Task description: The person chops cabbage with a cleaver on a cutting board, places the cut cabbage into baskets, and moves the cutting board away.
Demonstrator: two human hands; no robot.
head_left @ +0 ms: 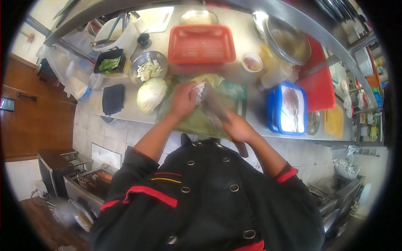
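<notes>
We are in a professional-looking kitchen.
We see a steel counter (258,113) with a knife (215,108), a board (188,120), a cabbage (150,96) and a bowl (164,67) of cut vegetables, plus a tiled floor (112,130) and a chef's jacket (209,180).

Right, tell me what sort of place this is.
Most likely a professional kitchen: the person wears a black double-breasted chef-style jacket, their right hand grips a large knife, and a cabbage sits near a metal bowl of chopped pieces.

No text, brand, number or sign can be read; the colourful packets (369,119) appear too small.
</notes>
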